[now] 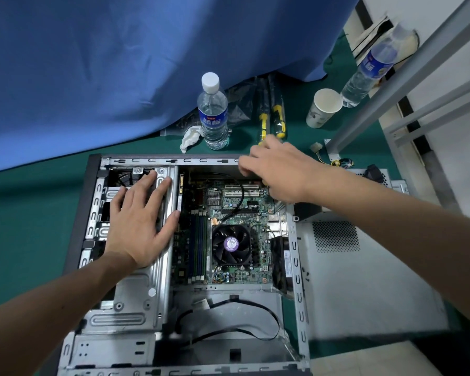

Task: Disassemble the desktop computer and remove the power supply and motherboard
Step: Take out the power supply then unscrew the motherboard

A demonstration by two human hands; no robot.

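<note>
The open desktop case lies flat on a green table. Inside it sits the green motherboard with a black CPU fan, memory sticks and white expansion slots. My left hand rests flat, fingers spread, on the metal drive cage at the case's left. My right hand reaches over the board's far right corner with its fingers bent down and blurred; whatever they touch is hidden. A dark box and loose coloured power wires lie just outside the case on the right.
A water bottle and crumpled tissue stand behind the case. Two yellow-black screwdrivers, a paper cup and a second bottle are at the back right. A white perforated side panel lies to the right, a blue cloth behind.
</note>
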